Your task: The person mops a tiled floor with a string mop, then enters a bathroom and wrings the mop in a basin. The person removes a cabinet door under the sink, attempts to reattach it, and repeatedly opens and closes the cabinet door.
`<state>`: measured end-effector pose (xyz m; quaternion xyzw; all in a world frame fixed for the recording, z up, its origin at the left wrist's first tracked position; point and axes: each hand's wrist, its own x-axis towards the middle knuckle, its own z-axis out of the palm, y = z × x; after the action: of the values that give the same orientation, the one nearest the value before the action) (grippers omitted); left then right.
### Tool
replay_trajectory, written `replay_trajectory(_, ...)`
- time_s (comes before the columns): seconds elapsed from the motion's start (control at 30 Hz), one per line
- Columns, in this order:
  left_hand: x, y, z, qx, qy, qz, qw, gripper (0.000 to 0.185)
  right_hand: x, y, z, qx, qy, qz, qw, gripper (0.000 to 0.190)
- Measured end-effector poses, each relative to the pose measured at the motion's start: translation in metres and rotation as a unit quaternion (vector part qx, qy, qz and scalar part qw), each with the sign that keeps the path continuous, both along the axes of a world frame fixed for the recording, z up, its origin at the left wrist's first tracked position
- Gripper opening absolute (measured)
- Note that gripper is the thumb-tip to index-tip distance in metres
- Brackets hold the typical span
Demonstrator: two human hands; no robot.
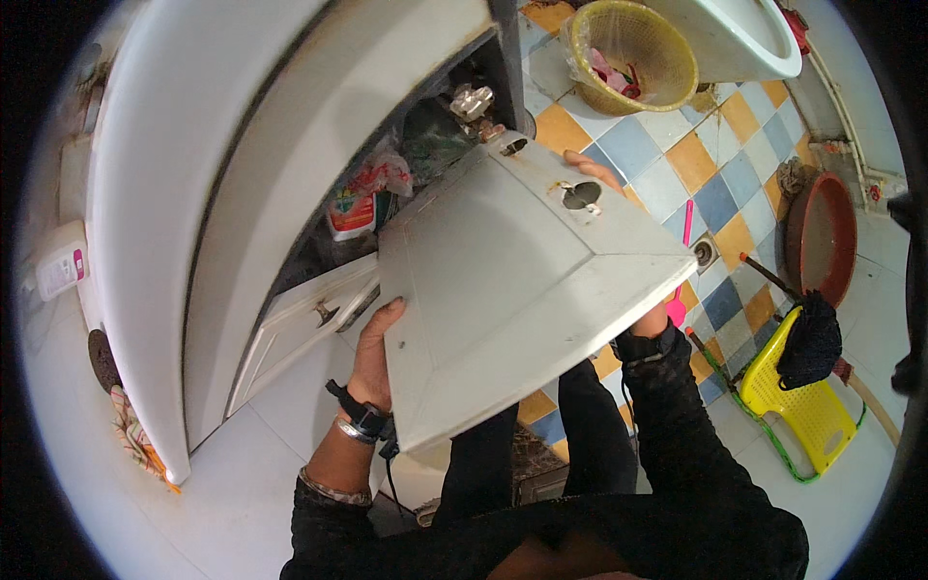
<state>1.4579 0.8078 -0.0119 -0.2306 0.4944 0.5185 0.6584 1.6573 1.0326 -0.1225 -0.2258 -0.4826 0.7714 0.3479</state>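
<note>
A white cabinet door panel (500, 254) is held between my two hands, tilted in front of the open cabinet. My left hand (375, 355) grips its left edge, the thumb lying on the face. My right hand (594, 171) reaches beneath the panel; its fingertips show past the far edge and its wrist at the near right. Two round hinge holes, one with broken edges, lie along the panel's far side. Inside the cabinet are plastic bags (391, 172), a red and white container (353, 216) and metal fittings. Another cabinet door (308, 326) with a metal handle hangs at the left.
A white basin top (167, 217) curves along the left. Yellow basket (681, 65), white ceramic fixture (761, 36), reddish basin (848, 239) and yellow chair (797, 406) with a dark cloth stand on the right. A pink-handled tool (676, 310) lies on checkered tiles.
</note>
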Motion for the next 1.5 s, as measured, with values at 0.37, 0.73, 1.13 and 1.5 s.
replay_trajectory(0.37, 0.003, 0.022, -0.017, -0.011, 0.041, 0.036, 0.998, 0.050, -0.014, 0.019, -0.003, 0.101, -0.055, -0.030, 0.993, 0.050)
replay_trajectory(0.73, -0.011, 0.002, 0.040, -0.012, 0.124, -0.049, 0.991, 0.062, -0.040, 0.038, 0.044, 0.001, -0.085, -0.035, 0.996, 0.048)
replay_trajectory(1.13, 0.019, 0.030, 0.109, -0.027, 0.558, -0.189, 0.808, 0.045, -0.053, 0.053, 0.051, 0.133, -0.127, -0.200, 0.962, 0.042)
replay_trajectory(1.5, 0.029, 0.061, 0.115, -0.089, 0.764, -0.120, 0.628, 0.027, -0.033, 0.073, 0.011, 0.201, -0.085, -0.179, 0.959, 0.039)
